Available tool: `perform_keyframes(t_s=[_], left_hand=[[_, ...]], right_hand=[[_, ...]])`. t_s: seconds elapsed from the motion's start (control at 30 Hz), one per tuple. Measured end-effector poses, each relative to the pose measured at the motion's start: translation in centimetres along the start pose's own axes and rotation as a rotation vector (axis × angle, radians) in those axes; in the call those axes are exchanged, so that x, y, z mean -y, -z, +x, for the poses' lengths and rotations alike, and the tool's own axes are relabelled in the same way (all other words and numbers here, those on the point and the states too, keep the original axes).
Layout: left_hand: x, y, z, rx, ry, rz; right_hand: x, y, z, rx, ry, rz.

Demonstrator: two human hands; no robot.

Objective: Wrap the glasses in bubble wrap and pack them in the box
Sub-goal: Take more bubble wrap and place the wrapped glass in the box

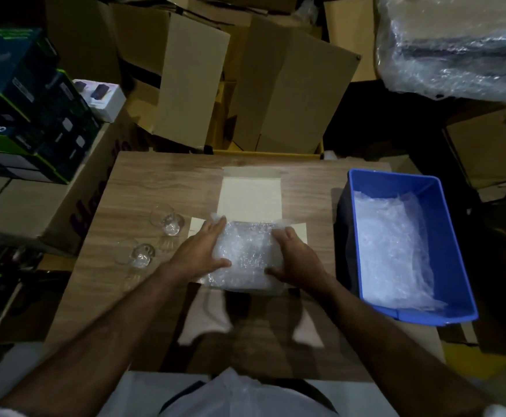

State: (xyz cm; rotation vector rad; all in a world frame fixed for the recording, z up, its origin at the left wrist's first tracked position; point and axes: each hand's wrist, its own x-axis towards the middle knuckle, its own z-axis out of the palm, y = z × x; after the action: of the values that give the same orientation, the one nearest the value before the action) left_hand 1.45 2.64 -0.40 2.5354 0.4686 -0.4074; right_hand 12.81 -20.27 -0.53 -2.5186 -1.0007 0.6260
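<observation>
Your left hand (204, 246) lies flat with straight fingers along one side of the clear sheet of bubble wrap (244, 255), and your right hand (297, 260) rests opposite with fingers loosely bent over its edge, so both press the sheet rather than pinch it. That spread hold looks meant to bed the wrap down as padding inside the small open white cardboard box (250, 197), whose flaps fan out beyond your fingertips. Just outside your left hand, two clear drinking glasses (167, 221) stand bare on the wood-grain surface (155, 182), not yet wrapped. Outside your right hand sits a blue plastic bin (459, 266) holding spare wrap, close enough to reach.
</observation>
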Motion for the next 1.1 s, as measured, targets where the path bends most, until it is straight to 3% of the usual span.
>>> perform_keyframes(t_s=[0.13, 0.33, 0.5, 0.57, 0.63, 0.7, 0.77, 0.87, 1.0, 1.1], left_hand=[[-2.4, -1.4, 0.3, -0.091, -0.054, 0.25], [-2.3, -2.6, 0.5, -0.176, -0.059, 0.568], [-3.2, -2.2, -0.6, -0.305, -0.107, 0.467], [-4.1, -2.2, -0.7, -0.221, -0.144, 0.413], [-4.6, -2.5, -0.1, -0.063, -0.133, 0.39], [-4.7, -3.0, 0.8, 0.061, -0.077, 0.414], [-4.6, -3.6, 1.8, 0.122, -0.014, 0.451], [-4.4, -4.8, 2.6, 0.132, 0.095, 0.412], [-4.0, -6.5, 2.9, 0.141, 0.065, 0.559], [-4.0, -6.7, 3.1, 0.172, 0.047, 0.54]], right_hand=[[1.3, -1.3, 0.4, 0.052, -0.009, -0.295], [1.4, -2.2, 1.0, -0.038, -0.002, -0.478], [1.5, -1.9, 0.0, -0.143, 0.045, -0.557], [2.3, -2.5, -0.3, -0.199, 0.152, -0.504], [3.3, -3.2, -0.5, -0.131, 0.21, -0.371], [4.1, -4.0, -0.1, -0.06, 0.162, -0.232], [3.7, -5.0, 0.9, 0.03, 0.05, -0.336], [2.9, -5.5, 2.1, 0.097, -0.04, -0.341], [2.7, -5.6, 2.6, 0.161, -0.052, -0.296], [2.5, -6.2, 3.1, 0.153, -0.067, -0.265]])
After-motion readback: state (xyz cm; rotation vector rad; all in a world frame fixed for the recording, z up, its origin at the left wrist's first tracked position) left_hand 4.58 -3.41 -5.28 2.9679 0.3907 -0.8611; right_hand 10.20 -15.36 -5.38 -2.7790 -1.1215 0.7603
